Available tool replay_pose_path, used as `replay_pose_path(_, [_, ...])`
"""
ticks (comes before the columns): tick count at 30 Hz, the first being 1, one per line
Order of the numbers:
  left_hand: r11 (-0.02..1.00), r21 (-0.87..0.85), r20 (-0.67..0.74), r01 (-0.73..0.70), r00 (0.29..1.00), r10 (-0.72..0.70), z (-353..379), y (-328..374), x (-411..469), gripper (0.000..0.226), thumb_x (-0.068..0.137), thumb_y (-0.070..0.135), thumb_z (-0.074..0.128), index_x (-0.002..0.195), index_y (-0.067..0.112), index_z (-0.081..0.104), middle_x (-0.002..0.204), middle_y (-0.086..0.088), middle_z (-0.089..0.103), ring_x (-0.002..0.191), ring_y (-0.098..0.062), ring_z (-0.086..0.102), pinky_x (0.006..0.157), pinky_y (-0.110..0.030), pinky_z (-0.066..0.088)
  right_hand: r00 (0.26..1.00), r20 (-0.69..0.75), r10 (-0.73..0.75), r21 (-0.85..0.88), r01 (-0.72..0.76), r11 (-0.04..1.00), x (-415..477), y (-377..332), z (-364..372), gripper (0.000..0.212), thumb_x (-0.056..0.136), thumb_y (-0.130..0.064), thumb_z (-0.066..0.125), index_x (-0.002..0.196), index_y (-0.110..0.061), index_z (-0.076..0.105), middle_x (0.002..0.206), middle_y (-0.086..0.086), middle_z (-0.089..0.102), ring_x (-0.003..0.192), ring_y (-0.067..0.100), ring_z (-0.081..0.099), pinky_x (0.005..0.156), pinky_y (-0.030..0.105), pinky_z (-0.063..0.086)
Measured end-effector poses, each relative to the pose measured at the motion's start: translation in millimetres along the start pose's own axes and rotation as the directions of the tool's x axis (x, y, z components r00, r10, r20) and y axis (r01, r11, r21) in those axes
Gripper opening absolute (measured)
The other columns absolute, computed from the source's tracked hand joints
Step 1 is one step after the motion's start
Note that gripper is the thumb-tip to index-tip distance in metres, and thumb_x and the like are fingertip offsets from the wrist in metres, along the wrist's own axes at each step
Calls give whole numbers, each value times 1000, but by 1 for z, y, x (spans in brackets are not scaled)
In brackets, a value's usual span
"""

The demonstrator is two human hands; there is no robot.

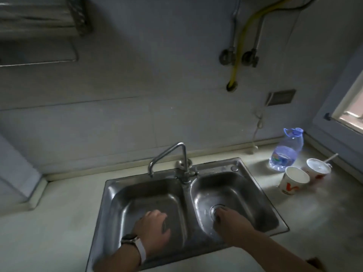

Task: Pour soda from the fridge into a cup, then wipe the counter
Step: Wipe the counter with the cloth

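Note:
My left hand, with a watch on its wrist, hangs over the left basin of a steel double sink. Its fingers bend loosely downward and nothing shows in them. My right hand reaches into the right basin, fingertips at the round drain; whether they grip anything there is hidden. On the counter to the right stand an open white paper cup with a red mark and a lidded cup with a straw. A clear blue-capped bottle, partly filled with clear liquid, stands behind them.
A bent steel faucet rises behind the sink, its spout over the left basin. Pipes and a yellow hose run down the tiled wall. A window is at the right, and a metal rack hangs at upper left.

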State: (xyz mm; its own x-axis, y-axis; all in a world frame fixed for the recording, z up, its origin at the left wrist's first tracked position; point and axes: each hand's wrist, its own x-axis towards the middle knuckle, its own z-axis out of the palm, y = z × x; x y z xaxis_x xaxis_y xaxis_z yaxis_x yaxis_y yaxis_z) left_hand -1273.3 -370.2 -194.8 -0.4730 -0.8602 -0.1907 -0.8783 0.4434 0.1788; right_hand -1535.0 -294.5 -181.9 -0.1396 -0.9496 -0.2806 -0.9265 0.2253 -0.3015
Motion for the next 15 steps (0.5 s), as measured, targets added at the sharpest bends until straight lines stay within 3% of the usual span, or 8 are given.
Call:
replay_pose_path(4, [993, -45, -14, 106, 994, -107, -4, -25, -29, 37, 81, 50, 48, 108, 27, 59, 113, 7, 58, 108, -18, 56, 82, -32, 45, 987, 40, -155, -119, 159, 980, 7, -41, 8, 39, 93, -39, 44, 124, -21, 58, 126, 1, 59, 116, 23, 57, 94, 35, 46])
replay_pose_path(8, [984, -42, -2, 174, 985, -174, -3, -41, -55, 37, 83, 53, 40, 103, 27, 56, 111, 5, 58, 105, -20, 56, 80, -33, 45, 948, 77, -308, -160, 317, 935, 20, -79, 11, 31, 90, -37, 44, 110, -18, 59, 111, 4, 64, 100, 25, 63, 82, 35, 49])
replay_pose_path(13, [942, -58, 44, 331, 943, -329, -12, -54, -94, 41, 86, 47, 45, 119, 26, 55, 126, 4, 54, 118, -21, 51, 92, -35, 45, 885, 143, -444, -181, 464, 867, 34, -117, 19, 31, 91, -37, 44, 110, -17, 58, 114, 7, 63, 104, 28, 62, 83, 35, 48])
replay_pose_path(15, [908, -89, 36, 410, 912, -409, -13, -60, -111, 41, 86, 50, 43, 118, 27, 55, 125, 5, 55, 116, -21, 52, 90, -35, 45, 845, 181, -503, -180, 531, 828, 35, -132, 24, 34, 89, -41, 44, 111, -19, 59, 116, 6, 63, 105, 29, 62, 84, 35, 47])
